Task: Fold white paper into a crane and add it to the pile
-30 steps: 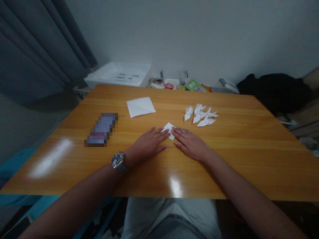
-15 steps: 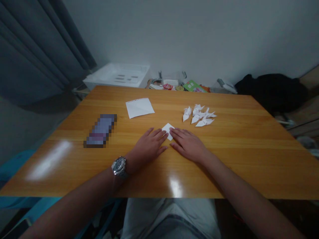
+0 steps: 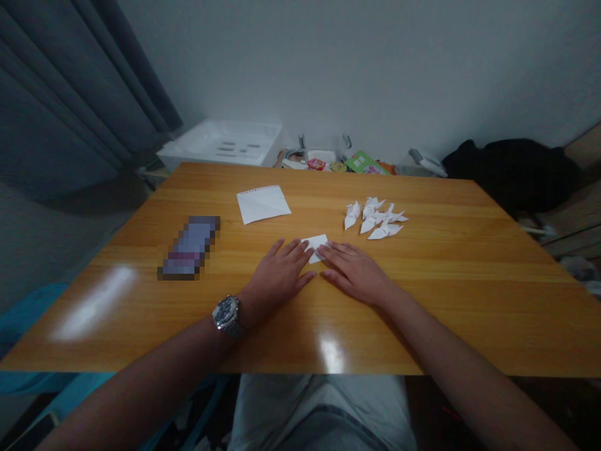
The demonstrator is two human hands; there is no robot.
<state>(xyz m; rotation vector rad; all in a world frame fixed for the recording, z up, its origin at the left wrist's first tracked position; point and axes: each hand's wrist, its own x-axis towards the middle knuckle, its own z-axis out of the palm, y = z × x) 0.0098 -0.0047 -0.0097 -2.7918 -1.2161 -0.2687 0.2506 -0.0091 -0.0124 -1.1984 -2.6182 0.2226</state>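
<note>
A small folded piece of white paper (image 3: 320, 241) lies on the wooden table between my hands. My left hand (image 3: 284, 270) rests flat, fingers stretched out, its fingertips on the paper's left side. From the right, my right hand (image 3: 353, 270) lies with extended fingers touching the paper's other side. The fingers cover part of the paper's edges. Beyond my right hand sits a cluster of several folded paper cranes (image 3: 375, 218). A sheet of white paper (image 3: 263, 204) with a torn perforated edge lies farther back, left of centre.
A blurred-out phone-like object (image 3: 190, 247) lies on the left of the table (image 3: 469, 300). Behind the far edge stand a white plastic tray (image 3: 225, 141) and a green packet (image 3: 364, 163) among small items. A dark cloth heap (image 3: 511, 166) is at the back right.
The small folded paper has turned from a diamond orientation to one with its top edge nearly level. Both hands stay at about the same spot, fingers still on it.
</note>
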